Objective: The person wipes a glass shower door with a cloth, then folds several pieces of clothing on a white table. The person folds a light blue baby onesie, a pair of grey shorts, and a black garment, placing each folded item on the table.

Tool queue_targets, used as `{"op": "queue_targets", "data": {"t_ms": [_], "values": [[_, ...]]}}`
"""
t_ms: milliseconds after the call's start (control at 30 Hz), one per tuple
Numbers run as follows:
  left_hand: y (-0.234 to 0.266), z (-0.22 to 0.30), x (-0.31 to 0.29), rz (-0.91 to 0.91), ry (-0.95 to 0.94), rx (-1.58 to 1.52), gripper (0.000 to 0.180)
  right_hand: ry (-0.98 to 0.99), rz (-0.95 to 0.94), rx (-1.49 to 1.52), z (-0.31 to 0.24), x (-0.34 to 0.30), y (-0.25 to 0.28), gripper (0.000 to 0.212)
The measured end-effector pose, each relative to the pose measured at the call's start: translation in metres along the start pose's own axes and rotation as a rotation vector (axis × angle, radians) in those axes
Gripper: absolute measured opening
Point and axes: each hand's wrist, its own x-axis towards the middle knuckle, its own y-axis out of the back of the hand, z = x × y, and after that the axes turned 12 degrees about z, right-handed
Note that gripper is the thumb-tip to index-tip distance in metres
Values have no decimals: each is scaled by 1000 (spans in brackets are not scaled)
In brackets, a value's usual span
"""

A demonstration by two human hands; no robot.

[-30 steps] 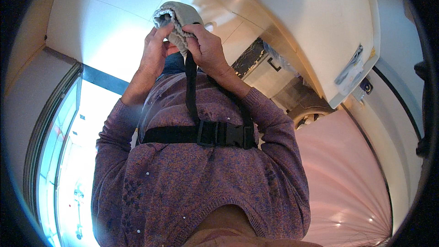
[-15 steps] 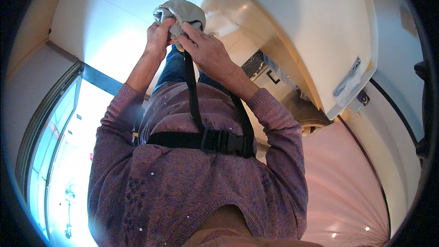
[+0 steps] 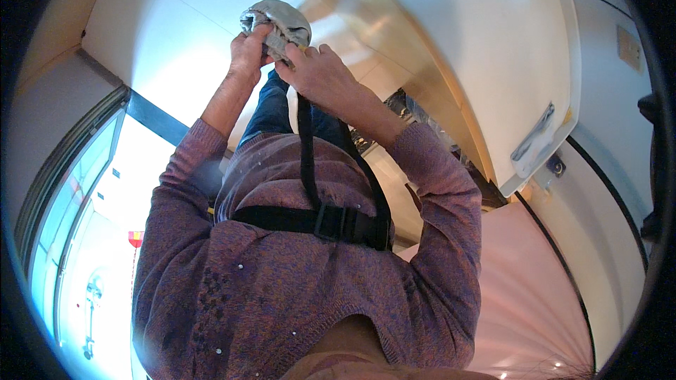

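Holds rolled light-grey cloth [image 3: 285, 14] well out in front of the body, above pale tiled floor [image 3: 193, 3], past the blue jeans [image 3: 270, 109]. Clamps its near-left side with left hand [image 3: 248, 51], thumb side up by the rolled opening. Touches its near-right edge with right hand [image 3: 320, 76], fingers bent; can't tell whether pinched together on the fabric or just resting. Wears purple knit sweater [image 3: 282, 281], crossed at the waist by black belt [image 3: 274, 218] with black buckle [image 3: 345, 224]. Has black straps [image 3: 307, 144] running from belt toward right hand and wrist; can't see the far ends. Stands near large white surface [image 3: 493, 42] on the right, with clear plastic packet [image 3: 533, 142] by its near corner and pink sheet [image 3: 521, 281] closer in.
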Motion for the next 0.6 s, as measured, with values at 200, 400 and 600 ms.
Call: {"op": "queue_targets", "data": {"t_ms": [200,400,600], "values": [[3,1,6,8,-20,1,45,53,-13,57,14,5,-10,21],[11,-1,1,2,0,33,49,-81,-146,136,16,3,-22,18],[19,-6,-13,-107,-26,14,46,5,-103,159,15,1,-17,12]]}}
